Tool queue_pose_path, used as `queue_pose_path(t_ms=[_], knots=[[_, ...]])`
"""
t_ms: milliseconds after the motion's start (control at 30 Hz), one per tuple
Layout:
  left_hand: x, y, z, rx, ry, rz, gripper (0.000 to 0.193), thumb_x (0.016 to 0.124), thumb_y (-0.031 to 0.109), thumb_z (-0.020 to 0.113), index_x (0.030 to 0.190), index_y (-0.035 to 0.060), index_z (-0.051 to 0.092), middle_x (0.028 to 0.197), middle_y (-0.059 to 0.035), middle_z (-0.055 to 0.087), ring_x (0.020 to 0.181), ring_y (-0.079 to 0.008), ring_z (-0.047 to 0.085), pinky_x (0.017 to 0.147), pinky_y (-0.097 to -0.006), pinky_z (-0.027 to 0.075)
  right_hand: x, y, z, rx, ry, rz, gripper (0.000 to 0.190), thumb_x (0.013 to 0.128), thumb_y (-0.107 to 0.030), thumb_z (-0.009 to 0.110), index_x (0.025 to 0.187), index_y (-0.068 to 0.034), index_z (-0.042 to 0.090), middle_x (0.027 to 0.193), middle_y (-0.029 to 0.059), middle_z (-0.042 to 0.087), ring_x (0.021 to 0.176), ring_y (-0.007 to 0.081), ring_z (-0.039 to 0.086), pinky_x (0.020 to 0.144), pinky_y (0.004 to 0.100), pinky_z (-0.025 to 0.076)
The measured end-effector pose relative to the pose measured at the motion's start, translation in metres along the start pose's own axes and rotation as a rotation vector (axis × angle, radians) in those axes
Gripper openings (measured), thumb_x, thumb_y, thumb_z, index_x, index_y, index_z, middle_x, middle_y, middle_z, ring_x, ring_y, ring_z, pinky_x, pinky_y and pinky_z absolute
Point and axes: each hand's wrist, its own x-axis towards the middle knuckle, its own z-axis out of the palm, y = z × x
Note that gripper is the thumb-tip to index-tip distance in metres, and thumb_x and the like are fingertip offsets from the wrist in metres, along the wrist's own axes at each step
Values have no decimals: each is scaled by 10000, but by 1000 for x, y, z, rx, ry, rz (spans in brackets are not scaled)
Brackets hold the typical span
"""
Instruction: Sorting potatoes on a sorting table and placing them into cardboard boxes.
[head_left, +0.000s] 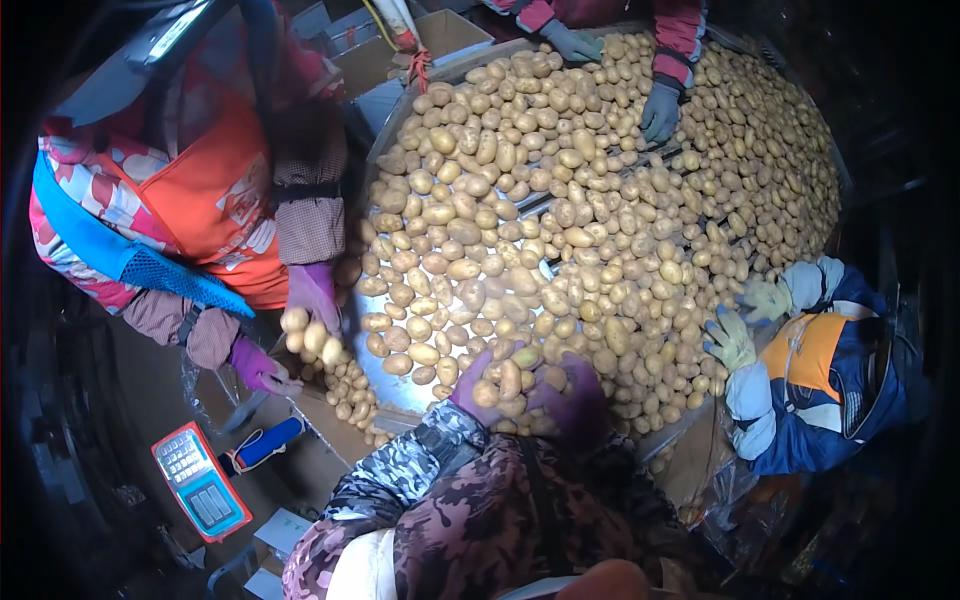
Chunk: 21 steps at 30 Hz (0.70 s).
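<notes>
Potatoes cover a large metal sorting table (405, 390) in front of me. Both of my hands wear purple gloves and are at the table's near edge. My left hand (477, 386) curves around several potatoes (510, 380) from the left. From the right, my right hand (574, 397) cups the same cluster, its fingers bent over a potato (553, 377). A greenish potato (525, 357) lies at the top of the cluster, between the hands. My palms are hidden, and part of the right hand lies in shadow.
A co-worker's purple-gloved hands (259, 367) are at the left, beside potatoes in a cardboard box (330, 424). Gray-green gloved hands (660, 112) work at the far side, pale gloved hands (731, 341) at the right. A red-and-blue scale panel (201, 480) stands lower left.
</notes>
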Motion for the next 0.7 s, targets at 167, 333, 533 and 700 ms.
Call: queue_pose_path(t_ms=[167,333,533,700], knots=[[-1,-9,46,358,184,149,571,1080,406,461,1511,33,418,1468,-195,505,1366,-429,486,1156,-597,398,1,-9,-11,90,-14,259,561,823,-246,778,1332,-72,619,1250,188,684,1205,356,638,1013,446,530],[3,-13,52,138,230,46,577,1083,408,468,1514,31,397,1426,-224,514,1354,-445,506,1111,-603,470,-7,2,-18,244,61,63,488,899,-115,714,1360,-4,599,1292,188,682,1207,304,666,1022,394,533],[-6,-38,49,592,75,76,569,1089,426,456,1494,29,411,1407,-221,523,1339,-421,534,1040,-583,542,-40,11,-25,384,151,97,531,896,2,715,1397,46,546,1322,146,631,1242,221,597,1057,344,496],[-5,-80,65,1286,60,154,628,1084,450,430,1540,22,369,1452,-247,527,1329,-391,576,1013,-490,569,-74,25,-43,464,310,194,555,865,-24,768,1379,12,560,1290,117,637,1176,183,614,1001,326,523]])
